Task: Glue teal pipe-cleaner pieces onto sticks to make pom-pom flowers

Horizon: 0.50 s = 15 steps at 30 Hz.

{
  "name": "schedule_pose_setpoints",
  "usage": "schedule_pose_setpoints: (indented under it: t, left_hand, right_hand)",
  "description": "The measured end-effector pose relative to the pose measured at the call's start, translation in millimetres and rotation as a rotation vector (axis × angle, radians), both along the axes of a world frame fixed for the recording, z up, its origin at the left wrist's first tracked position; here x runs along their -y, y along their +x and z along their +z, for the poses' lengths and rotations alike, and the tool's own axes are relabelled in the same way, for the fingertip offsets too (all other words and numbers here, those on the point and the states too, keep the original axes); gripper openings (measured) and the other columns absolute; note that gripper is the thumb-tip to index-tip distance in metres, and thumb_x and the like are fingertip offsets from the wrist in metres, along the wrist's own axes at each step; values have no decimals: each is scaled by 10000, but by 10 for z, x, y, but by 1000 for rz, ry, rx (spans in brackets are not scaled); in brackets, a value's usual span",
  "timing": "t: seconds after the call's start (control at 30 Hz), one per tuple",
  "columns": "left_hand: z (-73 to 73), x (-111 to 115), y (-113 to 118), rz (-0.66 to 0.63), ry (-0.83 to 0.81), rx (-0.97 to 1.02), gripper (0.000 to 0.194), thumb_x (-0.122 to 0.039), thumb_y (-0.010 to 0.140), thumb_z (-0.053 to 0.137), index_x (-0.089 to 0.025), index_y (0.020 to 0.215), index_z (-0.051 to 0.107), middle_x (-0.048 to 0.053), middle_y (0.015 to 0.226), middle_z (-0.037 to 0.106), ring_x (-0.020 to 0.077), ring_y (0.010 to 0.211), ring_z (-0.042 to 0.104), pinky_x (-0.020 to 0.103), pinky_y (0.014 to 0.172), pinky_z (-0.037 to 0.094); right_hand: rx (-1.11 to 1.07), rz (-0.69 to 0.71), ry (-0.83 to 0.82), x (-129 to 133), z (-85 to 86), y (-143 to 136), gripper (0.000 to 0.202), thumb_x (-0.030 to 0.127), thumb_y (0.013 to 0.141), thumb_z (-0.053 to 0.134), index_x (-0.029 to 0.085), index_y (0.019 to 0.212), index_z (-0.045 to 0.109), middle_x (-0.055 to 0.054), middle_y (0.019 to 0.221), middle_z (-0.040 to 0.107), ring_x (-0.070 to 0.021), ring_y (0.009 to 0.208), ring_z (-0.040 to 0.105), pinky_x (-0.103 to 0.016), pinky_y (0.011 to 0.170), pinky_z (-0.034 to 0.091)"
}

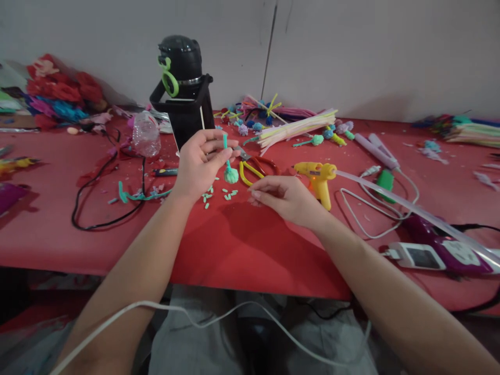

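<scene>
The red tabletop [253,245] carries everything, with the black flask [182,65] standing toward its back edge, left of centre. The left hand [201,166] is above the middle, its thumb and fingers closed in a pinch on a thin stem. The right hand [289,200] is lower and nearer the front edge, its fingers curled and tips close together; whether they have hold of anything I cannot tell. Just beyond it, to the right of centre, stands the yellow glue gun [323,179], with the pliers [245,174] lying between the hands, toward the back edge. From the pinch the green ball [231,176] hangs head-down on its green stem [225,142], well back from the front edge. Small green pieces [228,196] lie scattered beneath and left of it.

The step in hand appears to be building up or finishing that ball. The next move, as I judge it, calls for a steady left pinch and a fine fingertip grip on the right, clear of the gun's nozzle.
</scene>
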<state>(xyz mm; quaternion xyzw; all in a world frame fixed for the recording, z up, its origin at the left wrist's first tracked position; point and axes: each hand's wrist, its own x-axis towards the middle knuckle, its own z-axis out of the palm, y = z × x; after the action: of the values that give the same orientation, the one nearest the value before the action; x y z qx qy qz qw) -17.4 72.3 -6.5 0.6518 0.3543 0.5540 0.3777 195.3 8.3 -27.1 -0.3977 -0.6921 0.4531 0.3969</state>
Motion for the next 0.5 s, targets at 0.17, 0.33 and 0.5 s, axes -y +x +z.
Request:
schedule_pose_setpoints:
  t: [0.17,0.33,0.5]
  left_hand:
    - [-3,30,39,-11,-29,9,231,-166,846,767,-198,1015,612,62,1035,788,240,951,789,398,908,669]
    - [-7,19,40,-25,-34,21,218,-125,838,748,-186,1007,626,65,1001,788,234,920,792,384,889,675]
    - [1,18,44,-23,-47,18,223,-119,835,750,-186,1006,622,66,1002,785,234,931,791,384,889,676]
  right_hand:
    - [-60,-2,-18,3,19,9,173,341,912,692,182,975,670,-59,864,757,-182,793,739,-328,789,609]
    - [-127,23,-70,11,19,29,224,326,859,752,190,1013,664,-58,880,778,-199,824,763,-347,831,622]
    - [-151,10,-112,23,34,28,236,321,815,792,186,979,690,-61,847,783,-212,817,768,-358,831,620]
